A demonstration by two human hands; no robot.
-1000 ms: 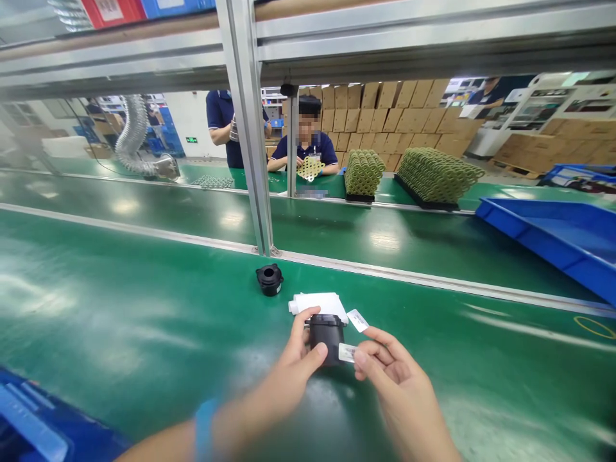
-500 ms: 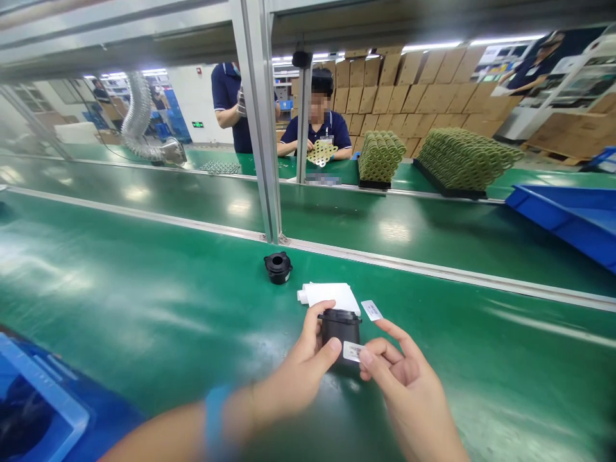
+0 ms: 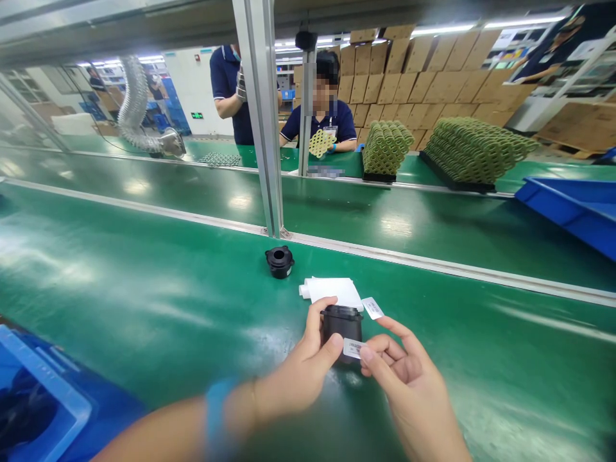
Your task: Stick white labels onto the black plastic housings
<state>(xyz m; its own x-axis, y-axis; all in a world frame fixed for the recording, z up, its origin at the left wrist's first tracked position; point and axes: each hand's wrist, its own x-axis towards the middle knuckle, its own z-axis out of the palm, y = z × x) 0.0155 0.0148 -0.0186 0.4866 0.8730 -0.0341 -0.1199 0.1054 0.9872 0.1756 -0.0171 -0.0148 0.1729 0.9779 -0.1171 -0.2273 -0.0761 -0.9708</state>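
Observation:
My left hand (image 3: 303, 366) grips a black cylindrical plastic part (image 3: 341, 324) upright on the green belt, fingers wrapped around its near side. My right hand (image 3: 409, 372) pinches a small white barcode label (image 3: 353, 348) against the front of that part. A second white label (image 3: 372, 308) lies just behind my right fingers, beyond the cylinder. Behind the part sits a white flat packet (image 3: 332, 290). A smaller black flanged plastic fitting (image 3: 280, 262) stands on the belt farther ahead, out of reach of both fingers.
A green conveyor belt (image 3: 144, 289) runs under my hands, with a blue bin (image 3: 43, 398) at near left and a blue tray (image 3: 572, 212) at right. Past an aluminium post (image 3: 260, 115), a seated co-worker (image 3: 327, 109) faces me beside stacks of green lattice pads (image 3: 474, 151).
The whole view has tilted, so the belt and background sit higher in the frame. My hands have shifted slightly right with the cylinder and label, keeping the same hold.

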